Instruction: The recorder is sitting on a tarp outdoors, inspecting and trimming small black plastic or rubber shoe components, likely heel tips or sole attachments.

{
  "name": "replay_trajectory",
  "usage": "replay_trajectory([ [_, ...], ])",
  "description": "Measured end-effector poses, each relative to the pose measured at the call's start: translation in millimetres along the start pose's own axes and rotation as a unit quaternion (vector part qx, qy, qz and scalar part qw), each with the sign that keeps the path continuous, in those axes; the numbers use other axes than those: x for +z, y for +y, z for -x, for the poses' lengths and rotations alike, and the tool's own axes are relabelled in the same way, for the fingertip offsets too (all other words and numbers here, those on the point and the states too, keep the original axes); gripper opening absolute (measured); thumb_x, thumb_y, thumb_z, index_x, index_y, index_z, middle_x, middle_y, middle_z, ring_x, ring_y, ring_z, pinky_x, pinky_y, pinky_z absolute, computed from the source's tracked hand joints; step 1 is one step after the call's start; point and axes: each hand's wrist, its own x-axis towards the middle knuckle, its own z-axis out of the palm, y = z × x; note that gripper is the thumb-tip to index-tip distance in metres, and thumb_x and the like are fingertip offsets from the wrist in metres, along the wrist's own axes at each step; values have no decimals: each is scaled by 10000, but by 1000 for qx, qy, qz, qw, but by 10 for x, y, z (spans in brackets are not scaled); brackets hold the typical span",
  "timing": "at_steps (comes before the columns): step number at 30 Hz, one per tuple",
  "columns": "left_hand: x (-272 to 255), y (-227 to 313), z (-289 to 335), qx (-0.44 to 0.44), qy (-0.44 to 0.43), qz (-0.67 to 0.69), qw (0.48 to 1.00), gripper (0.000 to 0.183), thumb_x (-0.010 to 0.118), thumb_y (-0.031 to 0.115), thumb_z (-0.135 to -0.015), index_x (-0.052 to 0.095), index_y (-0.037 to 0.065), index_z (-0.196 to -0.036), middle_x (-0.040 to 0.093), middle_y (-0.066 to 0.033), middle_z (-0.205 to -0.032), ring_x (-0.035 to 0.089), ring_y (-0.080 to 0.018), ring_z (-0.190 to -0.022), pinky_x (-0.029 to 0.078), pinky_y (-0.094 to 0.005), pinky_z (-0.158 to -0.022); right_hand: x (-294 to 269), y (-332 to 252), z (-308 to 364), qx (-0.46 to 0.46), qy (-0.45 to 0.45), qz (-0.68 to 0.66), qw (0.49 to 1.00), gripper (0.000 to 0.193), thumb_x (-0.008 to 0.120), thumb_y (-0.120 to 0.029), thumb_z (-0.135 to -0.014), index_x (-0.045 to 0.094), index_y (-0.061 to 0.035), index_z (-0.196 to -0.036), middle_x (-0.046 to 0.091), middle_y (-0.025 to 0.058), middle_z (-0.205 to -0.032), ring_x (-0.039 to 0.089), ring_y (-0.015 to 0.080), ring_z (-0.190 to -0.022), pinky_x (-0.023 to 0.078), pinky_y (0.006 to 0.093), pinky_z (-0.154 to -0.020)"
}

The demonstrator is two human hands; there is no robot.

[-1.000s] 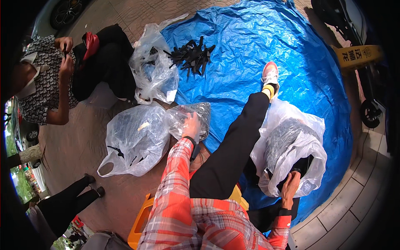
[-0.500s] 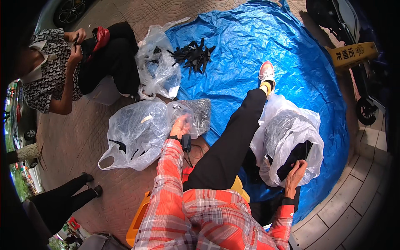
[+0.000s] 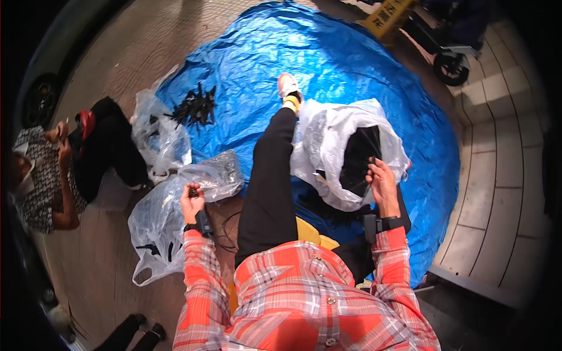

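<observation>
My left hand [image 3: 191,207] is closed around several small dark pieces [image 3: 193,192], too small to name. It is over a clear plastic bag [image 3: 153,213] with a few black pieces inside, beside a smaller clear bag [image 3: 225,174]. At the opening of a white plastic bag [image 3: 333,126] is my right hand [image 3: 383,186], its fingertips pinched on a small black piece [image 3: 372,159]. Long black pieces [image 3: 358,153] fill that bag. Its far side leans near my outstretched leg [image 3: 266,181].
A blue tarp [image 3: 263,47] covers the ground, with a pile of black pieces [image 3: 196,107] and another clear bag [image 3: 158,128] at its left. A seated person [image 3: 50,181] works there. A yellow sign [image 3: 387,17] and a wheeled vehicle [image 3: 451,67] stand far right.
My left hand has come out of the smaller clear bag with small dark pieces. My right hand has lifted from inside the white bag with a black piece. The view has shifted right.
</observation>
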Motion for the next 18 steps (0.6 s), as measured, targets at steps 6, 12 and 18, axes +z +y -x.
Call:
replay_trajectory([
  [6,1197,130,782,-104,-178,-72,976,190,472,213,-924,549,40,-907,458,-25,-733,411,-111,-592,364,-211,-494,-180,-45,670,-19,-74,-66,995,518,499,-101,-887,242,-114,-1335,553,118,-822,523,123,-576,394,211,-437],
  [12,2236,-1066,1421,-343,-277,-174,880,255,489,218,-911,545,-7,-1017,468,-30,-742,394,-87,-563,318,-175,-396,-139,130,1197,-28,-106,-41,993,710,495,-38,-864,53,-147,-1408,573,221,-919,618,219,-631,512,282,-502],
  [18,2756,-2031,2027,-481,-307,-332,751,315,556,131,-856,528,-47,-1114,574,-58,-836,547,-131,-693,440,-222,-571,-207,351,1723,-9,-64,-34,997,483,407,-24,-893,261,-83,-1350,591,179,-870,645,230,-677,545,305,-540],
])
